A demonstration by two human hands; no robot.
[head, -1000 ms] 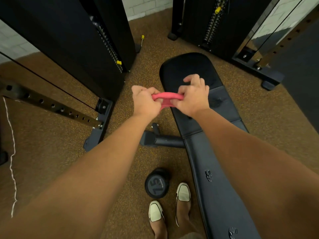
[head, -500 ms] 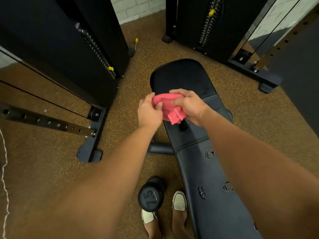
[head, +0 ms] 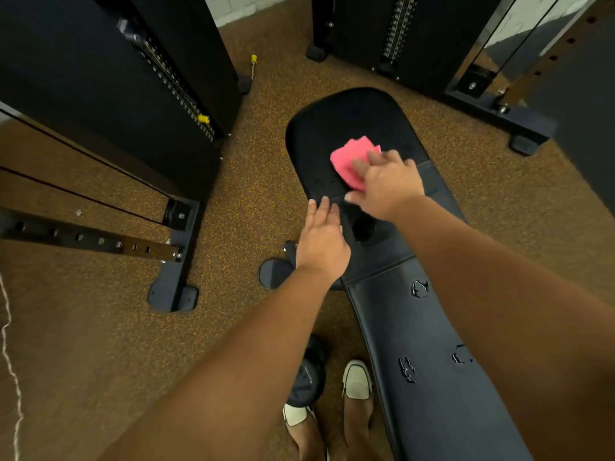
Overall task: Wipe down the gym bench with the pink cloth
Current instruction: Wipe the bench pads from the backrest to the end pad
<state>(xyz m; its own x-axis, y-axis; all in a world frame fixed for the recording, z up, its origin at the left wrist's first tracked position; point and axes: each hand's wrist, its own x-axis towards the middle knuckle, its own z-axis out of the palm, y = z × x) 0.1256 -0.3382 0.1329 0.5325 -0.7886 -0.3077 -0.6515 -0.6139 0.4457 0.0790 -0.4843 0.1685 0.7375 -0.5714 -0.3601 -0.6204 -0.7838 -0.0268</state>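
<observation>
Cloth (head: 347, 159), soft and limp, likely wants flat pressure: right hand (head: 387, 186) pins it open-fingered on bench (head: 416, 331), left hand (head: 321, 242) open.

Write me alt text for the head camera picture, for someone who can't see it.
A person's right hand presses a crumpled pink cloth onto the far pad of a black padded gym bench. The left hand is open, at the bench's left edge. A black dumbbell lies on the speckled brown floor by the person's white shoes.
</observation>
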